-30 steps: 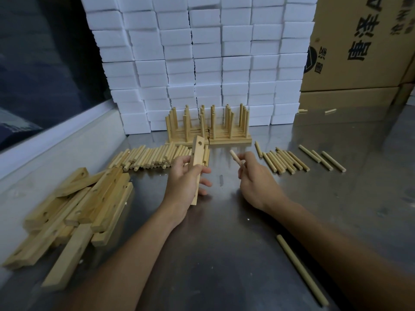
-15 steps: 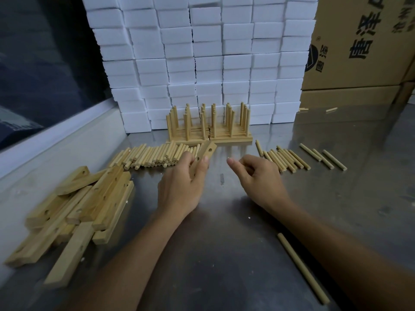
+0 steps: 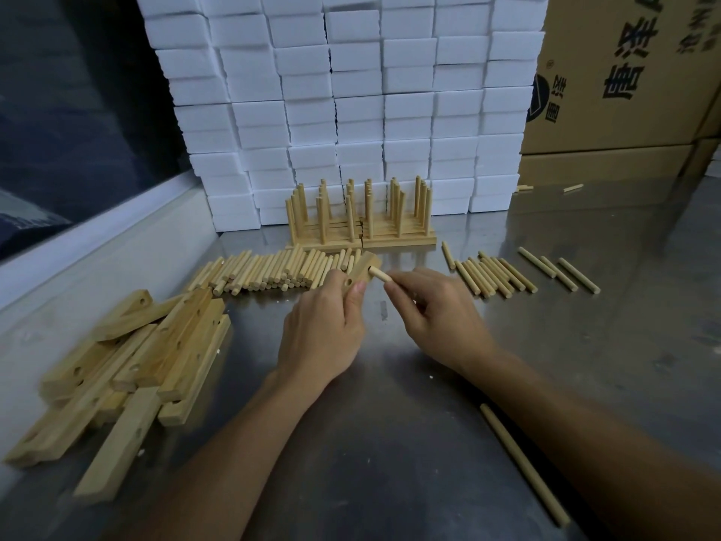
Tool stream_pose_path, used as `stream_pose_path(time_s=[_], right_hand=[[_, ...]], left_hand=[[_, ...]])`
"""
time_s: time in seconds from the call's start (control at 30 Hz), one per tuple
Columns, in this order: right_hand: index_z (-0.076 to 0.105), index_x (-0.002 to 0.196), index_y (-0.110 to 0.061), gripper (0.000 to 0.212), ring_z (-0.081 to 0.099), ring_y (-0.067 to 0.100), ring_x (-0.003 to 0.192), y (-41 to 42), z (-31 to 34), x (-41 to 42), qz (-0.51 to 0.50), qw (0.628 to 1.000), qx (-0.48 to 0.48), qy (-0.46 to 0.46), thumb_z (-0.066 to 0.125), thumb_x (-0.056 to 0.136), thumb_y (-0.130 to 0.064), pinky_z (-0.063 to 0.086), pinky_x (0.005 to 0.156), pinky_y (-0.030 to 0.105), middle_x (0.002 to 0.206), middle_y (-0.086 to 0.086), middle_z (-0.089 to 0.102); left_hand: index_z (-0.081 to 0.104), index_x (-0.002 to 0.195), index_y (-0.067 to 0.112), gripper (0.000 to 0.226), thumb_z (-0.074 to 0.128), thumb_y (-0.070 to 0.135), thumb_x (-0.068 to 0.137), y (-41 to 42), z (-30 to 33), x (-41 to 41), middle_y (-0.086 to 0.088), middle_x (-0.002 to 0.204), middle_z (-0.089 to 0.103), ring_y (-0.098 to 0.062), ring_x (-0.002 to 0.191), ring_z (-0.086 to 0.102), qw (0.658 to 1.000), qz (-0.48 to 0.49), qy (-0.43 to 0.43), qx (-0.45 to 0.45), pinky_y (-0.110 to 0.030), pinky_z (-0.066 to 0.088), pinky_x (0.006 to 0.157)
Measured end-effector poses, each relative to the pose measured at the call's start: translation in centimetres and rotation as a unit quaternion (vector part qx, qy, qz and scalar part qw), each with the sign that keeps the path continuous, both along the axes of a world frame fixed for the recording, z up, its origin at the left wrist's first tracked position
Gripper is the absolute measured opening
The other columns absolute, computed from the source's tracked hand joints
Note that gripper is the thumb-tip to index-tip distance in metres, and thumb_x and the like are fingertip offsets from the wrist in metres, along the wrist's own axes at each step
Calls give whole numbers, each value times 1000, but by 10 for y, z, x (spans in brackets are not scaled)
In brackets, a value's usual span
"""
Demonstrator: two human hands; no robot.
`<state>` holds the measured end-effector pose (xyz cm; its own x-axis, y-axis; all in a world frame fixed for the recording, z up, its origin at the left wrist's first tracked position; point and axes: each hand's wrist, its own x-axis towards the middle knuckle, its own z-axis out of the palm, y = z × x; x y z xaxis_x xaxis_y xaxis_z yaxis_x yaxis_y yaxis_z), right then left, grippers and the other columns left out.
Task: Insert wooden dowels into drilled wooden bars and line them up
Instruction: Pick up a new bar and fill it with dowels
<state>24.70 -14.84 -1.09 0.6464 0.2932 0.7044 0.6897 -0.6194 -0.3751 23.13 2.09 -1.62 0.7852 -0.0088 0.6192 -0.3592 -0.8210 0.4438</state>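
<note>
My left hand (image 3: pixel 325 329) grips a drilled wooden bar (image 3: pixel 364 267) that points away from me, two of its holes showing above my fingers. My right hand (image 3: pixel 437 314) pinches a short dowel (image 3: pixel 380 275) whose tip sits at the bar's upper hole. Behind them stand finished bars (image 3: pixel 361 238) with upright dowels, lined up side by side. A heap of loose dowels (image 3: pixel 269 273) lies left of the bar. More dowels (image 3: pixel 491 275) lie to the right. Blank drilled bars (image 3: pixel 136 357) are piled at the left.
The steel table (image 3: pixel 390 423) holds a long thin dowel (image 3: pixel 522 462) by my right forearm. White foam blocks (image 3: pixel 351 103) are stacked at the back, cardboard boxes (image 3: pixel 624 80) at the back right. A raised ledge (image 3: pixel 97 244) runs along the left.
The left hand lowered the bar from upright to lying pointed away. The right hand brought its dowel leftward to the bar's hole.
</note>
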Motion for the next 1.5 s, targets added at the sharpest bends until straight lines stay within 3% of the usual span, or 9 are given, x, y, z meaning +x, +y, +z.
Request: stream_pose_path(time_s=[0.13,0.33,0.6,0.8,0.87,0.97,1.07,1.23,1.5], right_hand=[[73,104,-8,22,51,19,62,0,0,-1,-17,1000,-19,-3,56,101,-21,45,56,44,71,3,58],[65,87,-8,24,44,18,55,0,4,-4,-37,998,-55,-12,53,102,-22,43,50,42,65,0,50],[63,84,-10,24,44,18,52,-3,3,-7,-79,993,-82,-35,52,101,-23,43,46,39,63,-3,48],[68,82,-7,27,44,16,50,2,3,-3,-66,996,3,59,53,101,-20,44,51,42,58,3,55],[70,84,-7,27,46,13,47,5,5,-4,-36,989,70,125,54,101,-19,41,46,28,56,2,55],[73,87,-10,28,37,4,41,7,12,-5,19,931,230,284,54,102,-23,33,42,18,52,-3,46],[68,89,-6,27,28,8,43,4,21,-6,100,799,366,467,50,103,-22,24,40,21,52,-5,36],[57,84,-11,27,19,4,38,2,26,-7,171,662,441,582,43,105,-22,13,36,17,54,-7,26],[63,99,-7,21,18,5,46,-8,30,-1,174,671,453,560,48,102,-21,10,48,21,57,-7,27]], left_hand=[[42,83,19,24,46,34,101,-4,1,-3,10,60,44,-16,53,46,1000,3,-24,3,-29,24,46],[50,84,12,22,53,28,100,-3,6,-5,4,63,46,-20,52,47,996,6,-73,50,-30,33,48],[59,82,5,20,62,20,96,-5,10,-8,-1,61,49,-25,47,48,989,1,-109,96,-32,38,45],[58,79,5,19,66,15,93,-6,11,-8,5,60,40,-19,47,36,989,-5,-121,88,-28,30,48],[58,78,5,19,67,15,92,-5,11,-8,5,60,39,-18,47,35,988,-8,-126,84,-28,29,48],[59,80,6,18,66,16,93,-4,10,-7,4,61,43,-20,47,40,988,-16,-125,85,-29,33,47],[56,77,7,20,67,15,92,-3,11,-7,5,60,41,-19,46,38,988,-18,-132,83,-27,30,47],[55,75,7,21,70,12,89,-2,10,-8,7,60,37,-17,47,32,985,-20,-147,87,-26,28,47],[49,85,17,14,60,15,94,-8,8,-7,9,65,41,-12,53,37,994,-41,-91,47,-21,22,48]])
